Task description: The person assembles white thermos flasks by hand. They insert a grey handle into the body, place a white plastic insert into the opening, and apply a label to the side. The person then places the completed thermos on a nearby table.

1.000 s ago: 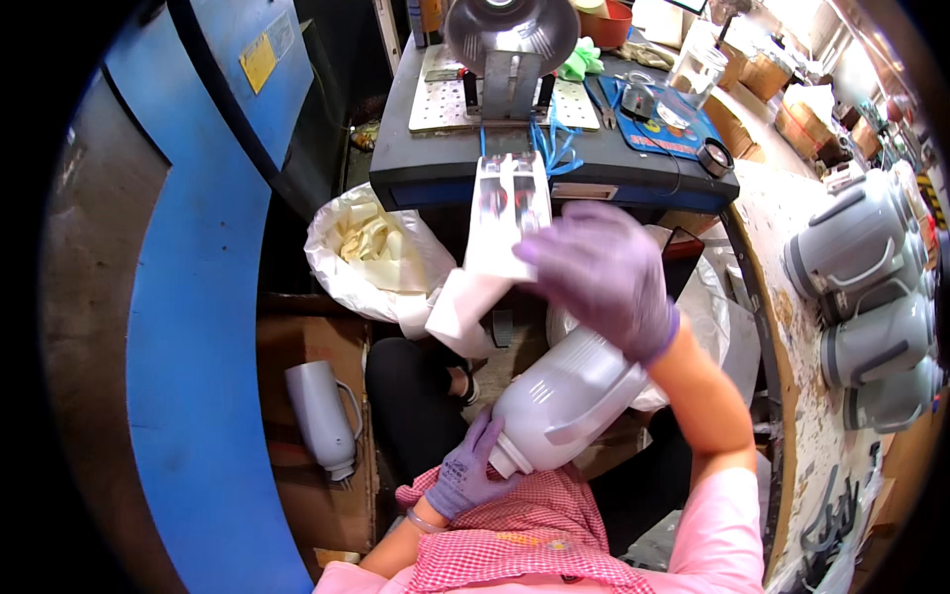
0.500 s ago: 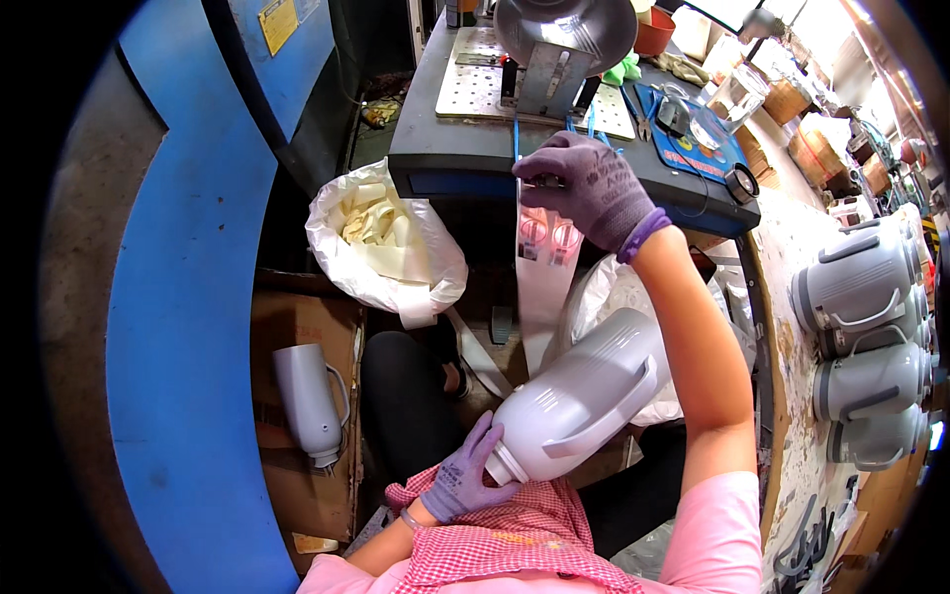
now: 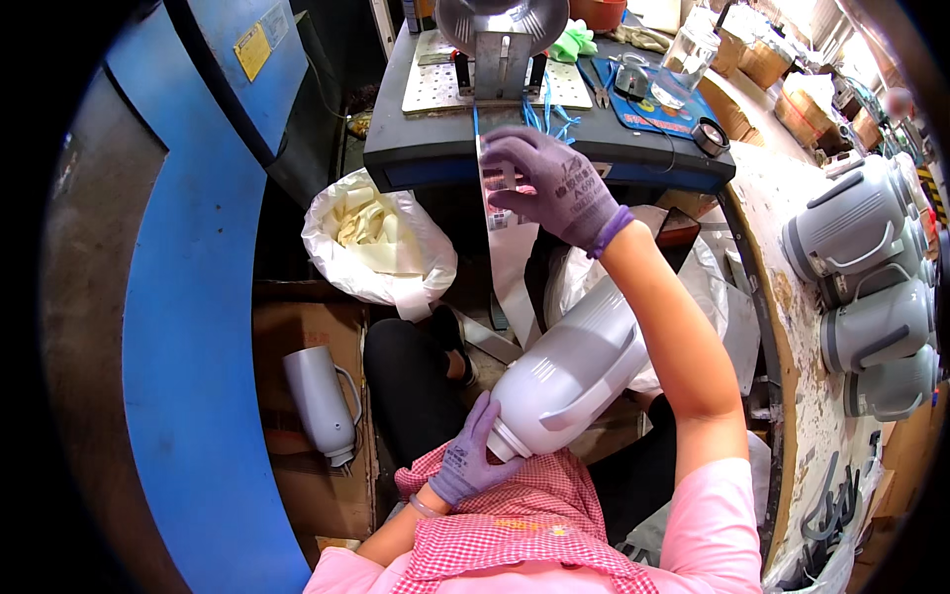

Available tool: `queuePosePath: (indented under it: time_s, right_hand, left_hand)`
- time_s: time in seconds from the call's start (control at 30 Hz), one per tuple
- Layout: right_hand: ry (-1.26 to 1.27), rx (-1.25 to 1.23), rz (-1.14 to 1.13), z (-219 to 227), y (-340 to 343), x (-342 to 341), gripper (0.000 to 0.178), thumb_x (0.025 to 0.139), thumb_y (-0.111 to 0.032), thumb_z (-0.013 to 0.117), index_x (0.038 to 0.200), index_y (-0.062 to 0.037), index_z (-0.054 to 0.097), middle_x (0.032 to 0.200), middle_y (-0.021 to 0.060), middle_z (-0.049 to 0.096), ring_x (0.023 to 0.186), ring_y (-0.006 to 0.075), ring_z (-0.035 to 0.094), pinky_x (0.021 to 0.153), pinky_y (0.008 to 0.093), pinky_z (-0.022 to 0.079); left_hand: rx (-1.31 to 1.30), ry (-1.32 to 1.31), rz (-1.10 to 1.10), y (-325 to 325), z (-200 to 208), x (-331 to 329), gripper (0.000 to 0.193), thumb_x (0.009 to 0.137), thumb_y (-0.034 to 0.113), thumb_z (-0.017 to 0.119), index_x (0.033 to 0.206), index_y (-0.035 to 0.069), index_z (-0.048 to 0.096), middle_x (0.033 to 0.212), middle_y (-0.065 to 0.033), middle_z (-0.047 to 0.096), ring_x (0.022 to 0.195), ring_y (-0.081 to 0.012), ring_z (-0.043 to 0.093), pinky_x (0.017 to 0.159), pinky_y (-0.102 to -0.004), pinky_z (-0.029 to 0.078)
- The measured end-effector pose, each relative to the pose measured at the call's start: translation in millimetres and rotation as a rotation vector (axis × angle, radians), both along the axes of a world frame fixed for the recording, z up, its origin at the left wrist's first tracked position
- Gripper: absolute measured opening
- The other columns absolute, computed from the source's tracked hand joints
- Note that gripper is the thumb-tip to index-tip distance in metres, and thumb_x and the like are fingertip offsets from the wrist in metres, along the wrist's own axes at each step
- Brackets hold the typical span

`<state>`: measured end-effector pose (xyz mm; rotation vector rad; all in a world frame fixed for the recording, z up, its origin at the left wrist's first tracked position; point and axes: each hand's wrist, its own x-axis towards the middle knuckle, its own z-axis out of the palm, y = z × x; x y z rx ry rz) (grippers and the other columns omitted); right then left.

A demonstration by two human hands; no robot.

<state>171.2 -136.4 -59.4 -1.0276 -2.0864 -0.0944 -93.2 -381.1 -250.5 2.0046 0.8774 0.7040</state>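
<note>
The landmark is the dark, flat-faced worktop, with a straight near edge and rounded corners.

The flask body, pale grey, smooth, glossy and rounded, with a moulded handle and a narrow threaded neck, lies tilted across the person's lap, this side of the worktop and apart from its near edge. The left hand, in a lilac knit glove, is curled partway around the neck and supports it.

The right hand, gloved alike, is at the near edge of the worktop. Its thumb and fingers are parted in a curve; the label strip shows between them. Whether a fingertip touches the strip cannot be told. The strip, thin and glossy, hangs from the worktop edge and bends down behind the flask body.

On the worktop, a perforated plate carries a metal bracket beneath a shiny curved bowl.

Below the worktop's left corner, a crinkled white bag holds cream scraps. A narrow dark gap separates bag and strip. Right of the worktop, grey jugs line a side worktop with flaking paint.
</note>
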Motion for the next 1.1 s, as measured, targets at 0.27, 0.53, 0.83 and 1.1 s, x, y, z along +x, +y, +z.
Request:
queuePosePath:
  time_s: [0.27, 0.53, 0.83, 1.1]
  right_hand:
    - [-0.222, -0.235, -0.086, 20.7, 27.3, 0.2, 0.02, 0.083, -0.023, 0.076, 0.101, -0.0156, 0.075, 0.104, 0.0054, 0.07, 0.096, 0.0276, 0.069, 0.083, 0.0368, 0.056]
    - [0.042, 0.18, -0.034, 14.2, -111.8, 8.4, 0.014, 0.077, -0.012, 0.076, 0.09, -0.0092, 0.071, 0.102, 0.0051, 0.07, 0.108, 0.0278, 0.065, 0.089, 0.0345, 0.055]
    - [1.6, -0.664, -0.654, -109.5, -274.1, 108.8, 0.018, 0.094, -0.023, 0.073, 0.097, -0.0055, 0.07, 0.078, -0.0017, 0.065, 0.066, 0.005, 0.058, 0.056, 0.0187, 0.042]
    - [1.685, -0.755, -0.534, -144.8, -251.9, 102.7, 0.023, 0.095, -0.018, 0.072, 0.099, 0.0024, 0.063, 0.074, 0.0016, 0.062, 0.058, 0.0054, 0.054, 0.051, 0.0205, 0.043]
  left_hand:
    - [0.014, -0.039, 0.011, -3.8, -5.6, 3.3, 0.108, 0.071, 0.034, 0.087, 0.156, 0.005, 0.025, 0.155, -0.0326, 0.03, 0.141, -0.0471, 0.039, 0.114, -0.0475, 0.039]
    - [-0.139, 0.023, -0.02, -2.0, 6.5, 2.8, 0.117, 0.071, 0.031, 0.088, 0.156, -0.002, 0.015, 0.148, -0.0313, 0.04, 0.132, -0.0445, 0.05, 0.106, -0.0461, 0.046]
    - [-0.247, 0.092, 0.004, -22.1, -26.8, 12.8, 0.128, 0.072, 0.033, 0.088, 0.155, -0.005, -0.001, 0.136, -0.0289, 0.054, 0.118, -0.0409, 0.063, 0.096, -0.0435, 0.053]
    - [-0.182, 0.143, 0.003, -22.9, -27.1, 26.8, 0.126, 0.072, 0.03, 0.087, 0.155, -0.004, -0.001, 0.138, -0.0278, 0.053, 0.118, -0.0395, 0.063, 0.094, -0.0445, 0.054]
